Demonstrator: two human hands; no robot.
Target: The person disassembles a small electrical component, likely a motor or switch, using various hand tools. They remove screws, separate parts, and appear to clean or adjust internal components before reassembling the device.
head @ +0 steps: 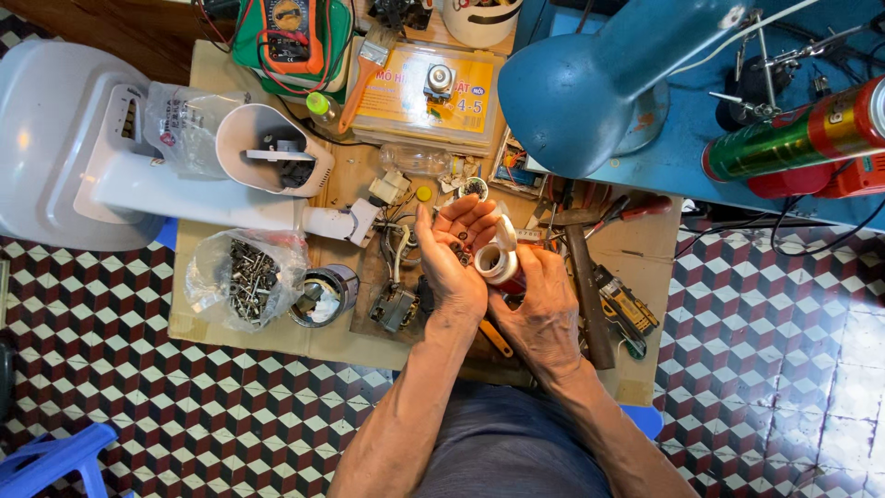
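Observation:
My left hand (454,254) lies palm up above the cluttered cardboard-covered work table (277,337), its fingers cupped around several small dark parts (458,247). My right hand (539,309) grips a small red and white bottle (499,263), tilted so its white nozzle points toward the left palm. Both hands touch at the middle of the table.
A white fan body (184,180) lies at the left, with a bag of screws (247,277) and a tin (324,295) below it. A blue desk lamp (590,83), a multimeter (290,37), a brush (369,60), a hammer (585,286) and pliers (631,212) surround the hands.

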